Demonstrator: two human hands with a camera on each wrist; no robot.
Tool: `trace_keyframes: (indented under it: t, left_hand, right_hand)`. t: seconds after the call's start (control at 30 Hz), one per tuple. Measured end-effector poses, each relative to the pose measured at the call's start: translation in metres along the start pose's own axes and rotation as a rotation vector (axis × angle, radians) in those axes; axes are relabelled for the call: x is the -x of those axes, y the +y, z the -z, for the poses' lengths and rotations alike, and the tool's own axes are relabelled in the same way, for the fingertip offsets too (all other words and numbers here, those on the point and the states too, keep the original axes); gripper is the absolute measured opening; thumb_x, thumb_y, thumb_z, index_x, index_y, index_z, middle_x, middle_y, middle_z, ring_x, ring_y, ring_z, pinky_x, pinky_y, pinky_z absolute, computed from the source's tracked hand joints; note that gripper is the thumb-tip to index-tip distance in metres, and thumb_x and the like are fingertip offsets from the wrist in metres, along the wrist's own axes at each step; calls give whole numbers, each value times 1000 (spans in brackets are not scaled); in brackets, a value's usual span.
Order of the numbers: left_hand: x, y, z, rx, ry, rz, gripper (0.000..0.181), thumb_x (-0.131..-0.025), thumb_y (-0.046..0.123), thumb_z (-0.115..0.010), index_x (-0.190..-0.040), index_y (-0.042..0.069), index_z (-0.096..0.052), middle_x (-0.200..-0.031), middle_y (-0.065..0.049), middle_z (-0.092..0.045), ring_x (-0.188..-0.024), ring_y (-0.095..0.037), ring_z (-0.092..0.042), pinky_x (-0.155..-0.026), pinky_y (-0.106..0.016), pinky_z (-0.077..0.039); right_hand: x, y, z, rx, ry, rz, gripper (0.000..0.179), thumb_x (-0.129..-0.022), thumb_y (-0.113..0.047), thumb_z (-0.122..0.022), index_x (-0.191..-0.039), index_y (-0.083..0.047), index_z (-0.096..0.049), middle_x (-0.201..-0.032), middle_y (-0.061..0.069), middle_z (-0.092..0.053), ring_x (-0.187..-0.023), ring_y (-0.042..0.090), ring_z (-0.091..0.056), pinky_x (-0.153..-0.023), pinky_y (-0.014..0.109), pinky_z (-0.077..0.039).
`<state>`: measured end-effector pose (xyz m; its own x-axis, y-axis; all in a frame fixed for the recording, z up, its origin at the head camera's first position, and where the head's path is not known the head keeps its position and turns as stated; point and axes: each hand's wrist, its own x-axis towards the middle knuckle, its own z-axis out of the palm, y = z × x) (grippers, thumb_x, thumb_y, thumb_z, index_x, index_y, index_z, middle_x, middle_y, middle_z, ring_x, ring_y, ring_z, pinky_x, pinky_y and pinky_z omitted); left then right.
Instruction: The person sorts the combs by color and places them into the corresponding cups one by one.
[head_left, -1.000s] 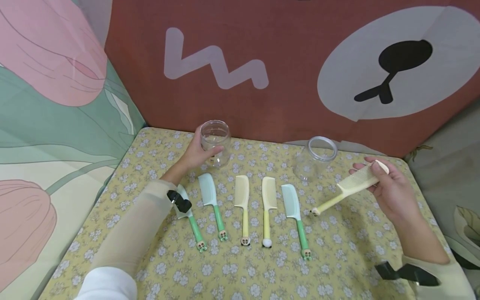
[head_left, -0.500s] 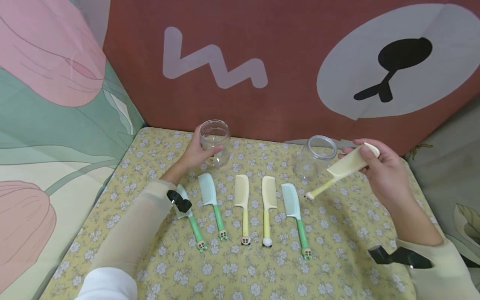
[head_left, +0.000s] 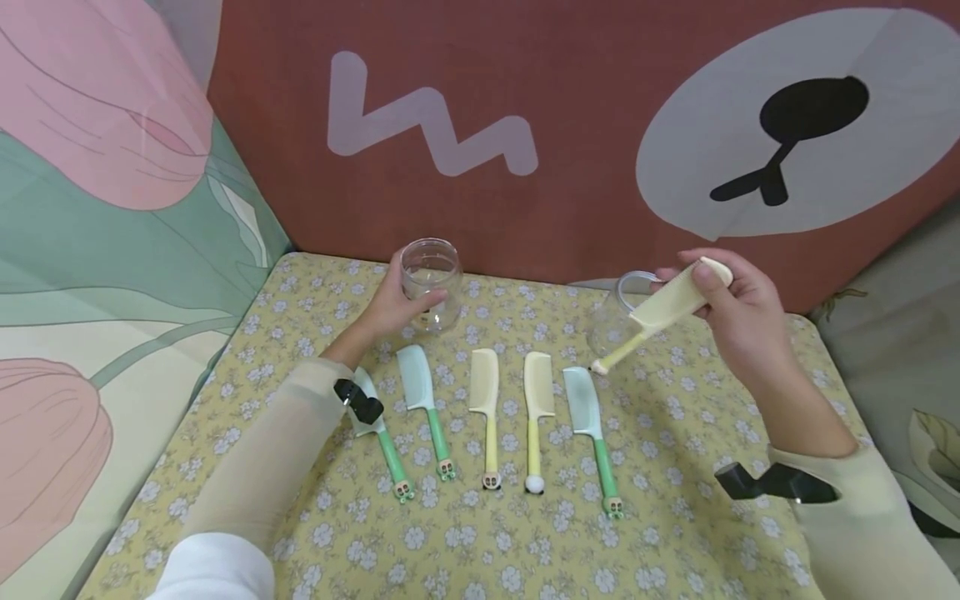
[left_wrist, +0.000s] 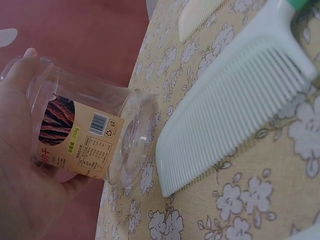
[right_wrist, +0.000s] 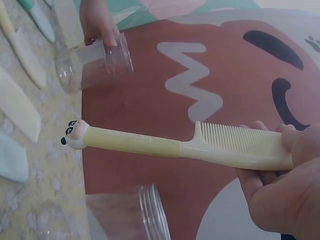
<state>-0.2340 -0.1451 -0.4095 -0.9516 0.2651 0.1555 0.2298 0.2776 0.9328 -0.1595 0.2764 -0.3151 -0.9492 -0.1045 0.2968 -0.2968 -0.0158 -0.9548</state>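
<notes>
My left hand [head_left: 397, 300] grips a clear plastic jar [head_left: 442, 304] near its rim, at the back of the table. A printed label [left_wrist: 82, 137] shows on that jar in the left wrist view. In my right hand [head_left: 742, 317] a cream comb [head_left: 671, 300] is pinched by the end of its toothed head, its yellow handle pointing down and left. The animal figure [right_wrist: 76, 134] on the handle's tip shows in the right wrist view. Behind the comb stands a second clear jar [head_left: 611, 321], partly covered by the comb and fingers in the head view.
On the flowered tablecloth [head_left: 480, 558] lie two cream combs [head_left: 484, 383] [head_left: 537, 383] in the middle. Light-blue combs with green handles [head_left: 415, 379] [head_left: 581, 400] lie either side, one partly under my left wrist. A brown printed backdrop [head_left: 570, 200] rises behind the table.
My right hand has moved left and farther back with the cream comb, bringing it over the right jar's side. The left hand stays on its jar.
</notes>
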Motion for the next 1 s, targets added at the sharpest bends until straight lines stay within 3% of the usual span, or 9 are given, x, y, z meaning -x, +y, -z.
trace_keyframes:
  t: [0.23, 0.43, 0.67, 0.83, 1.0]
  left_hand:
    - [0, -2, 0, 6, 2, -13, 88, -94, 7, -75, -158, 0, -14, -157, -25, -30, -146, -45, -28, -120, -54, -24]
    - [-1, -3, 1, 13, -2, -31, 87, -93, 6, -75, -157, 0, -15, -157, -27, -29, -146, -42, -29, -120, -54, -24]
    - [-1, -5, 1, 37, -12, -29, 88, -94, 4, -73, -158, 0, -13, -158, -28, -27, -147, -46, -26, -120, -55, -24]
    - [0, -4, 1, 26, -16, -21, 88, -94, 5, -73, -158, 0, -12, -158, -28, -27, -147, -45, -27, -119, -55, -25]
    - [1, -2, 0, 36, -15, -15, 88, -94, 4, -73, -158, 1, -12, -158, -29, -27, -147, -45, -27, -119, -55, -25]
  right_hand:
    - [-18, -4, -18, -19, 9, 13, 33, -104, -19, -57, -129, 2, -63, -109, 8, -76, -99, 17, -74, -86, 22, -56]
    - [-36, -8, -34, -122, 23, 22, 34, -103, -21, -59, -127, 2, -63, -107, 11, -75, -99, 21, -75, -90, 26, -56]
    - [-61, -13, -58, -213, 73, -6, 31, -102, -21, -60, -125, -1, -63, -109, 15, -73, -100, 23, -74, -85, 31, -59]
    - [-79, -18, -73, -306, 71, 24, 27, -102, -16, -60, -122, 1, -64, -107, 17, -73, -99, 25, -74, -92, 33, -56]
    - [-94, -23, -90, -325, 63, 35, 26, -102, -15, -60, -121, 2, -65, -104, 18, -74, -95, 26, -75, -90, 35, -57]
